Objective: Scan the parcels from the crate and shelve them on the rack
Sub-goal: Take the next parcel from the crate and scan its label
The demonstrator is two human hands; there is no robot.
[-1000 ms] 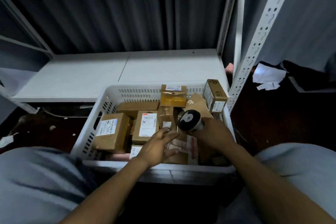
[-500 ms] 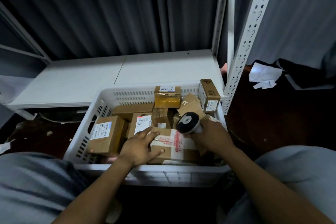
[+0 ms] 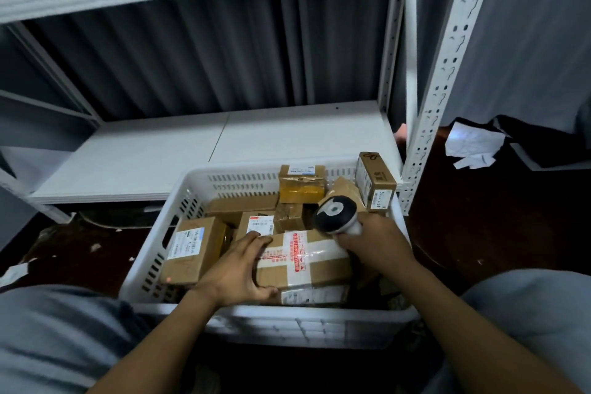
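Left hand [image 3: 236,270] now grips parcel's [image 3: 308,265] left edge.

Wall [image 3: 224,51]: dark grey, vertically ribbed, fills the background.
Floor [image 3: 479,233]: dark reddish-brown, slightly glossy.
Paper [image 3: 470,144]: white crumpled sheet on the floor at the right, with a smaller piece just beside it.
Black cloth [image 3: 531,141]: on the floor, touching the paper's far side.
Scraps [image 3: 95,246]: small white bits scattered on the floor at the left.
Cable [image 3: 105,224]: pale, curving along the floor at the left.
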